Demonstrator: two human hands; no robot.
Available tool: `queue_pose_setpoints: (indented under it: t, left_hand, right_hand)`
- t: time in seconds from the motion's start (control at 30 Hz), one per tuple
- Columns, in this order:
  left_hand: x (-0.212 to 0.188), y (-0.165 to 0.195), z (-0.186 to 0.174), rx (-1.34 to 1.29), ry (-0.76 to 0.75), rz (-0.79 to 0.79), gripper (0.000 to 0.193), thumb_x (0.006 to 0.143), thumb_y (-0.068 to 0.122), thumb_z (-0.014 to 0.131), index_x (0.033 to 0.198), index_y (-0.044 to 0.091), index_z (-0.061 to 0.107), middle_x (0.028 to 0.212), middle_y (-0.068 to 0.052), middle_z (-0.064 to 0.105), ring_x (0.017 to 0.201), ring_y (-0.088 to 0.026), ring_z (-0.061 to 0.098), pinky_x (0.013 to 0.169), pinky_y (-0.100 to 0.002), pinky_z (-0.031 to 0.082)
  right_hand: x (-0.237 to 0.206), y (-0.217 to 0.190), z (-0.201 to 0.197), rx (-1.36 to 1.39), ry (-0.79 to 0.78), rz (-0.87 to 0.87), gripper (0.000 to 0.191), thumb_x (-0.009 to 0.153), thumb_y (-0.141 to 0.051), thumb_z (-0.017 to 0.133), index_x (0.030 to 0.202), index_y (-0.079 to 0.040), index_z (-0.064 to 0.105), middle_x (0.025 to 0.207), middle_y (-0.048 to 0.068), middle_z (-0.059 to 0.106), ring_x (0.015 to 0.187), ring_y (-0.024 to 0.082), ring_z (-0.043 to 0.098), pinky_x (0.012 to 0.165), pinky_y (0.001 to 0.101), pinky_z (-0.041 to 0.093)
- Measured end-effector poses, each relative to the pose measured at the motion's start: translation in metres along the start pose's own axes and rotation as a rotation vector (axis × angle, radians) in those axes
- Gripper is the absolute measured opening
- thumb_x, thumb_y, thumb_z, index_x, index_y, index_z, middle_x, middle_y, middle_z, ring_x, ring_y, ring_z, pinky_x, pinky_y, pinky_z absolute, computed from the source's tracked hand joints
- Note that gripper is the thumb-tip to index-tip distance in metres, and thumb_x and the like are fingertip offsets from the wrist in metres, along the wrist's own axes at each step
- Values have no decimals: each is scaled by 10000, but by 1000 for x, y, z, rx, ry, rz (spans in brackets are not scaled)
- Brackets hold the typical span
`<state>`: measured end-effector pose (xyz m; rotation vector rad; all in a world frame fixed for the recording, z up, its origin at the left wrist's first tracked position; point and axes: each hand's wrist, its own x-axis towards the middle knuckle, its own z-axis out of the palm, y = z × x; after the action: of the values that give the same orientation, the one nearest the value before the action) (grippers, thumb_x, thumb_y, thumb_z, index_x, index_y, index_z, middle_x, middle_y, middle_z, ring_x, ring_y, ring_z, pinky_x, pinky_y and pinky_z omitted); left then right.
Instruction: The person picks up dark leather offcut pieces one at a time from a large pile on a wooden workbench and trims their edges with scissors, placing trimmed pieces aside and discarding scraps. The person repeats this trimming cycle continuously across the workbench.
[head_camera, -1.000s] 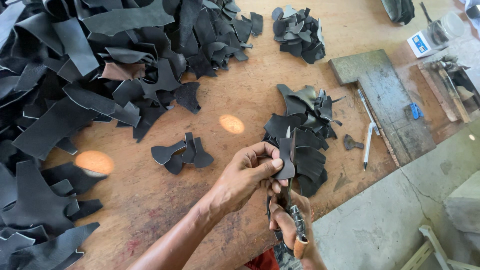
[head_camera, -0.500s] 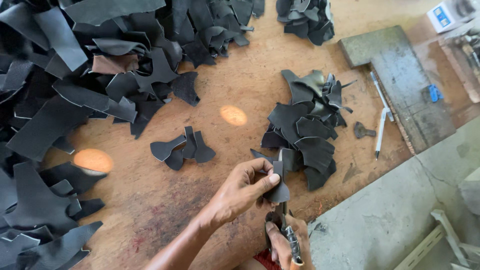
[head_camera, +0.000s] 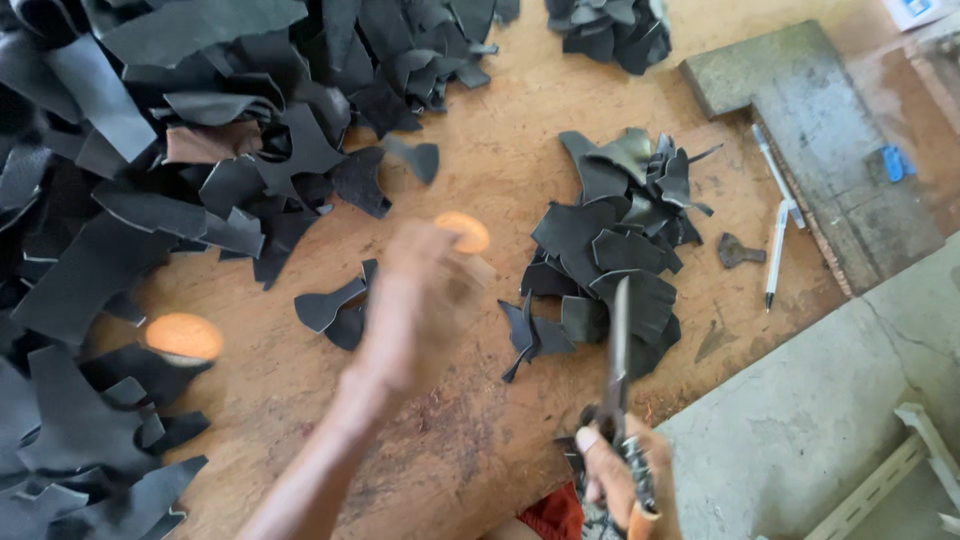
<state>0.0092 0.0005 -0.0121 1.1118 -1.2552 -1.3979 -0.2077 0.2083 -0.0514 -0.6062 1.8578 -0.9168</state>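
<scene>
Wooden table (head_camera: 500, 180) under everything. Huge heap of black leather offcuts (head_camera: 150, 170) along the left side. Smaller pile of cut pieces (head_camera: 610, 240) right of centre, just above the blade tip. Grey stone slab (head_camera: 830, 150) at right, two pens (head_camera: 778, 240) beside it. Left hand (head_camera: 415, 300) blurred mid-air over a few loose pieces (head_camera: 335, 310); grip impossible to tell. Right hand (head_camera: 615, 480) clenched round scissors (head_camera: 620, 400), blades pointing up, at bottom edge.

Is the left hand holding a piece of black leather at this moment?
No, the left hand is blurred above the wooden table with nothing dark in it, while the right hand grips scissors.
</scene>
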Motion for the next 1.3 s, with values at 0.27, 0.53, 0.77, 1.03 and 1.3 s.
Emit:
queue_pose_setpoints:
  t: [0.27, 0.53, 0.77, 1.03, 1.3]
  left_hand:
    - [-31, -36, 53, 791, -449, 244, 251, 847, 127, 780, 1045, 10, 680, 1036, -137, 627, 948, -263, 630, 778, -413, 568]
    - [-48, -20, 39, 495, -435, 329, 129, 733, 101, 826, 807, 79, 722, 1124, -116, 623, 1069, -277, 592, 887, -465, 508]
    - [-18, 1, 21, 117, -156, -73, 108, 863, 161, 748, 953, 100, 754, 962, -57, 759, 885, -159, 700, 832, -351, 597]
    - [-27, -3, 5, 640, -29, 628, 382, 918, -74, 570, 1266, 80, 608, 1125, -145, 671, 1158, -272, 607, 1007, -381, 529]
    - [31, -57, 7, 959, -77, 400, 548, 993, 105, 579, 1471, -117, 427, 1531, -294, 415, 1421, -416, 431, 1204, -509, 382]
  right_hand:
    - [13, -20, -9, -39, 35, -162, 154, 876, -133, 679, 814, 0, 632, 517, 43, 564, 397, 128, 533, 399, 289, 425]
    - [15, -22, -7, -20, 28, -207, 152, 897, -118, 670, 811, 5, 646, 522, 41, 569, 418, 116, 528, 414, 275, 427]
    - [15, -28, -5, -11, 41, -221, 117, 877, -100, 674, 818, -6, 638, 530, 40, 570, 420, 118, 534, 411, 277, 430]
    - [16, -31, -8, -11, 35, -238, 147, 893, -108, 674, 802, -1, 632, 551, 37, 568, 438, 116, 535, 427, 278, 430]
    - [16, -41, 4, -47, 11, -301, 127, 879, -133, 683, 827, -20, 656, 515, 28, 560, 428, 105, 543, 429, 266, 429]
